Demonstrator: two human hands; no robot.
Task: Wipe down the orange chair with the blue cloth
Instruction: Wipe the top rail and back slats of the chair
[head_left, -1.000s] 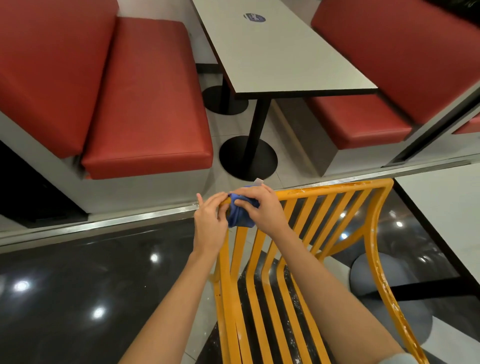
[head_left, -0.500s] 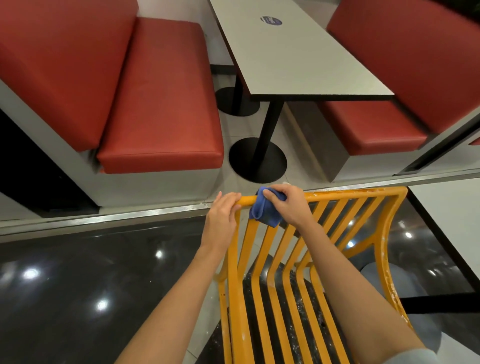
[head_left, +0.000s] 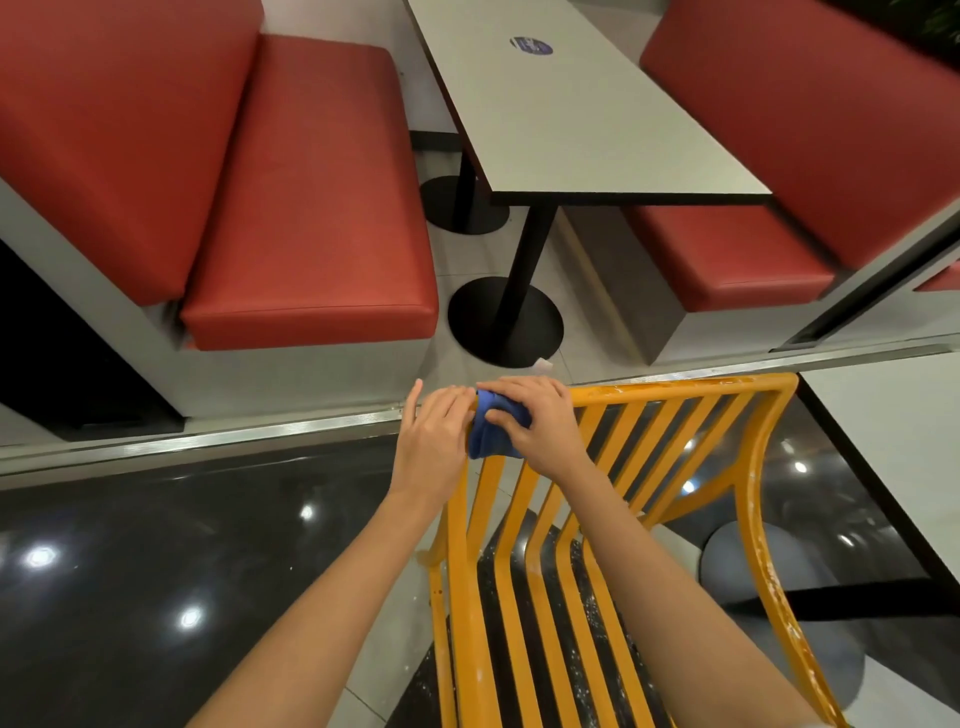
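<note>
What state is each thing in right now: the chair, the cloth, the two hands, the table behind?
Orange chair: upright, pale smears along the top rail and right side.
Blue cloth: bunched, draped over the top rail's left corner.
Right hand: pressing the cloth onto the rail.
Left hand: gripping the chair's left corner beside the cloth.
Table: bare but for a round blue sticker.

Both your forearms reach fwd & up from the bottom edge, bare, angling in toward each other. Your left hand (head_left: 434, 441) is palm-down, fingers curled over the top left corner of the chair back (head_left: 675, 389), thumb sticking up. Your right hand (head_left: 535, 423) sits just beside it, knuckles up, fingers clamped round the cloth (head_left: 488, 434) on the same top rail. Hands nearly touching.
</note>
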